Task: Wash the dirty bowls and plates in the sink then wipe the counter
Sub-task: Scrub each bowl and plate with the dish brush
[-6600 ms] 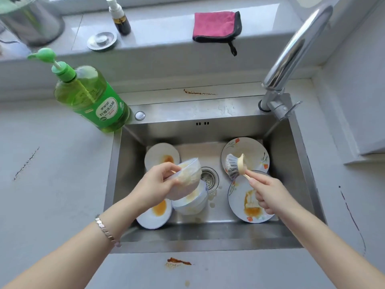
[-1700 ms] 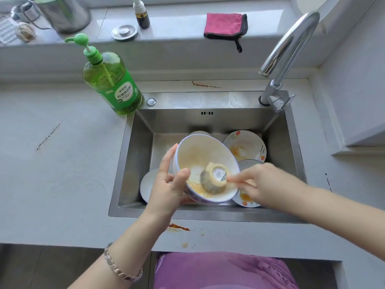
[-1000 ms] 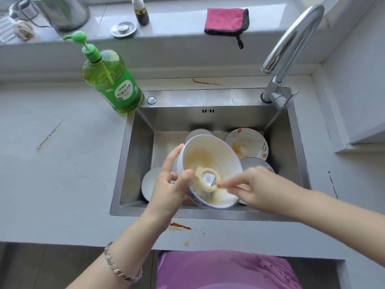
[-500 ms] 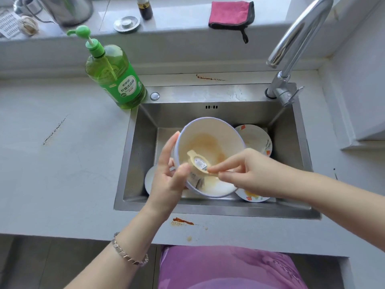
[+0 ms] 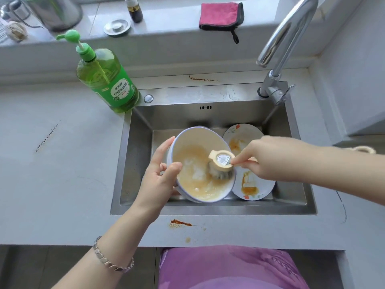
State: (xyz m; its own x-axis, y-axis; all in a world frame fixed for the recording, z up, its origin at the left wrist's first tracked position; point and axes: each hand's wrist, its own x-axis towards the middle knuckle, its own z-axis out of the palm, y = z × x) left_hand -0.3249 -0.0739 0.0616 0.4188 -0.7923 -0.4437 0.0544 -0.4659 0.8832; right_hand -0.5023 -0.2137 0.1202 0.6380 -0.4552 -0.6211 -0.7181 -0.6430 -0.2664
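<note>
Both arms are bare to past the wrist, no sleeves showing. A silver link bracelet circles the left wrist. Below, a purple-pink garment with faint pattern covers the body.

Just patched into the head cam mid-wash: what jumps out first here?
The bowl, smeared yellow inside, is tilted over the sink, gripped at its rim by the left hand while the right hand presses a brush into it. Two stained plates lie in the sink's right side. A green soap bottle stands at the sink's back-left corner, and a rusty stain marks the counter's front edge.
</note>
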